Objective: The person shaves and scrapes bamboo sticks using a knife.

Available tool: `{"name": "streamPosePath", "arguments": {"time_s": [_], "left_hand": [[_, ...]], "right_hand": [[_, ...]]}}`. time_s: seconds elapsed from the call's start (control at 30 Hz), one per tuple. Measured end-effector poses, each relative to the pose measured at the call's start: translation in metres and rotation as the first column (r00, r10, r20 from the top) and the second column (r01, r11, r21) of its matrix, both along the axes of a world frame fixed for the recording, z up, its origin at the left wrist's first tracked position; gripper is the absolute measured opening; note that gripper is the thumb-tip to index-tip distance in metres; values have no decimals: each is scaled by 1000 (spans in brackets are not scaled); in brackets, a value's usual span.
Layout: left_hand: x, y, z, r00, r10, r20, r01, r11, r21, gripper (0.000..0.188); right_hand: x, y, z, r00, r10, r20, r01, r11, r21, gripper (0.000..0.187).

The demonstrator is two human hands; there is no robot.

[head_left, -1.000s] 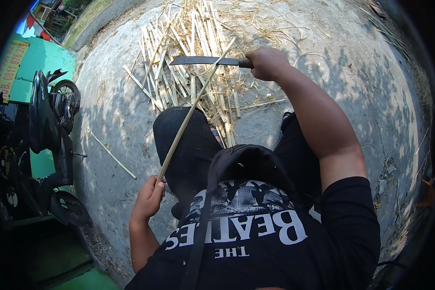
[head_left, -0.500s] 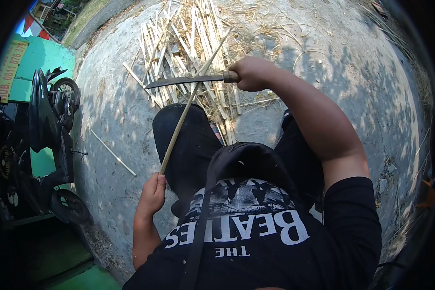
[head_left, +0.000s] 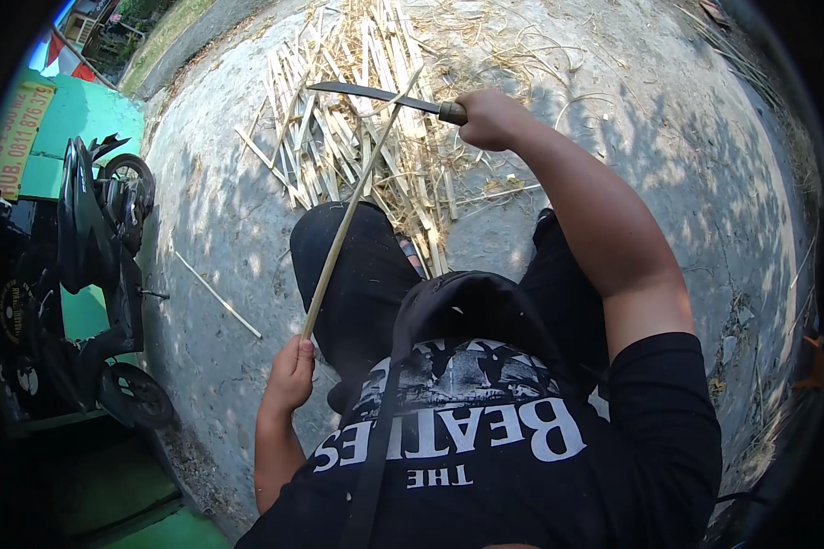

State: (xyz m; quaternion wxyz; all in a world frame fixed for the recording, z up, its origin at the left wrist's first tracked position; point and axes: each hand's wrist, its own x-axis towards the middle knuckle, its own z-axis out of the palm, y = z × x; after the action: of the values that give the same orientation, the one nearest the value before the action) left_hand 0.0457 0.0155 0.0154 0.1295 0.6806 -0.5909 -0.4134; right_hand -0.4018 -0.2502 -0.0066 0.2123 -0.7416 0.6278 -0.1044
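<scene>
Concrete ground, pile of split bamboo strips, 1 long bamboo stick gripped low by closed left hand, curved knife in clenched right hand: keep blade strokes away from fingers.

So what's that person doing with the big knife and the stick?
A person is sitting on the concrete ground and working on a long thin bamboo strip. The left hand grips the strip's near end, and it slants up and away over the knee. The right hand holds a long dark knife, with the blade lying across the strip near its far end. A pile of split strips and shavings lies in front, and a motorbike stands parked on the left.
</scene>
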Motion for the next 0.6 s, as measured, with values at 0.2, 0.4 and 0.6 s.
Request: {"name": "streamPosePath", "arguments": {"time_s": [0.2,0.4,0.6], "left_hand": [[-10,-8,-1,996,50,-71,-48,999,26,40],[15,11,2,999,-23,45,26,997,-72,40],[17,7,11,996,-16,91,17,1000,-11,41]], "right_hand": [[29,31,10,956,282,-81,-289,953,-95,15],[-10,1,-5,992,4,-128,-34,972,-232,13],[-2,9,11,999,-37,-35,36,999,-31,20]]}}
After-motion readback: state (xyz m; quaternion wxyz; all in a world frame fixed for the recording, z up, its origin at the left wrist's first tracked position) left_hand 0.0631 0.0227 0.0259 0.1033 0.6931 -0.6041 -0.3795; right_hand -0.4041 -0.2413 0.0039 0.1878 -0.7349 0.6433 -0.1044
